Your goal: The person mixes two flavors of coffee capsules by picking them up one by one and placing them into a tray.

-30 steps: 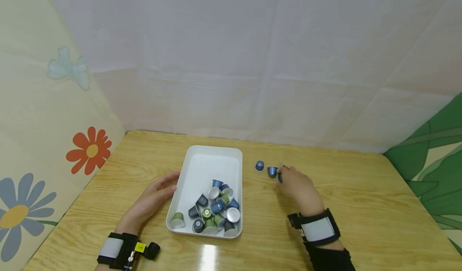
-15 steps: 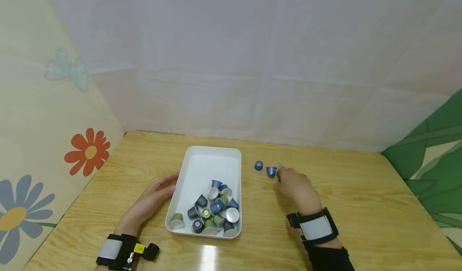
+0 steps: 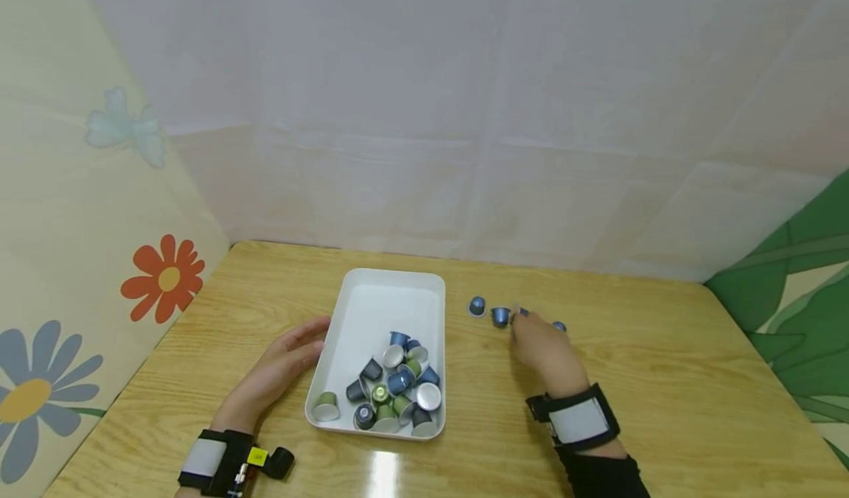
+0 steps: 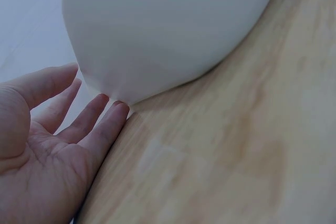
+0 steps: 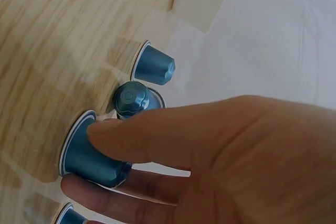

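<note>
My right hand point(image 3: 545, 347) is right of the white tray, pinching a blue coffee capsule point(image 5: 86, 153) between thumb and fingers. In the right wrist view its rim faces the tabletop; the head view mostly hides it behind the hand. Other blue capsules are close by: one rim-down point(image 3: 477, 306), one tipped on its side point(image 3: 500, 317), one partly covered by the fingers point(image 3: 524, 311), and one at the hand's right point(image 3: 560, 326). My left hand point(image 3: 281, 365) rests its extended fingertips against the left wall of the tray point(image 3: 381, 292).
Blue, green and dark grey capsules point(image 3: 399, 381) lie jumbled in the near half of the tray. The wooden table point(image 3: 663, 380) meets a pale cloth point(image 3: 464, 152) at its back edge. Printed cloth panels point(image 3: 53, 211) flank both sides.
My right hand has shifted slightly toward me, uncovering a blue capsule at its right and part of another behind the fingers. The left hand and tray stay in place.
</note>
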A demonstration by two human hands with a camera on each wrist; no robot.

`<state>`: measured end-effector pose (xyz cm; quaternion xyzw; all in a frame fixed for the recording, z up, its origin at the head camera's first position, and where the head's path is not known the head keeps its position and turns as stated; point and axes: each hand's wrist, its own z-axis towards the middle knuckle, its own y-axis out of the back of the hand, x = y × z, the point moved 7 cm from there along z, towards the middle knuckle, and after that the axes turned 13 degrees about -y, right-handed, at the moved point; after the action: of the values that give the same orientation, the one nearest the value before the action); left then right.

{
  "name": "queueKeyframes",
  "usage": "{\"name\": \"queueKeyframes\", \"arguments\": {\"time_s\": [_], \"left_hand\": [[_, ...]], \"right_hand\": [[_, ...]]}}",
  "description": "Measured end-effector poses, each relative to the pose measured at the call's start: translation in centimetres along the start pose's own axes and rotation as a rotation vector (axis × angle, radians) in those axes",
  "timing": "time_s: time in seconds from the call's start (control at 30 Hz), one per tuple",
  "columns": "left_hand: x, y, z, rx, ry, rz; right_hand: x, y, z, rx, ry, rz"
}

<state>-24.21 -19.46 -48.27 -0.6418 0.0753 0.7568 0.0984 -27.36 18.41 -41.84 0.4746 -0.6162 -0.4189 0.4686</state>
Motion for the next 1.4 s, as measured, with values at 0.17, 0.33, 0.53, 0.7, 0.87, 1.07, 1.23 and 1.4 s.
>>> {"name": "queueKeyframes", "arguments": {"time_s": [0.17,0.33,0.53,0.7,0.87,1.07,1.23,1.4], "left_hand": [[-0.1,-0.1,0.0,0.003,-0.001,-0.005],[0.0,-0.1,0.0,0.008,-0.005,-0.004],[0.1,-0.1,0.1,0.010,-0.006,0.002],[0.0,0.0,0.1,0.006,-0.003,0.011],[0.0,0.0,0.0,0.004,-0.001,0.006],[0.0,0.0,0.0,0.003,0.005,0.018],[-0.1,0.0,0.0,0.002,0.007,0.038],[-0.1,-0.1,0.0,0.003,0.010,0.043]], "right_hand": [[0.0,-0.1,-0.1,-0.017,0.007,-0.008],[-0.1,-0.2,0.1,-0.027,0.005,-0.002],[-0.3,-0.4,0.3,-0.040,0.003,0.002],[-0.4,-0.4,0.4,-0.047,0.008,0.014],[-0.5,-0.5,0.6,-0.036,0.000,0.026],[-0.4,-0.4,0.9,-0.013,-0.013,0.020],[-0.3,-0.1,0.9,-0.012,0.004,0.026],[-0.3,0.0,0.7,0.005,0.000,0.032]]}}
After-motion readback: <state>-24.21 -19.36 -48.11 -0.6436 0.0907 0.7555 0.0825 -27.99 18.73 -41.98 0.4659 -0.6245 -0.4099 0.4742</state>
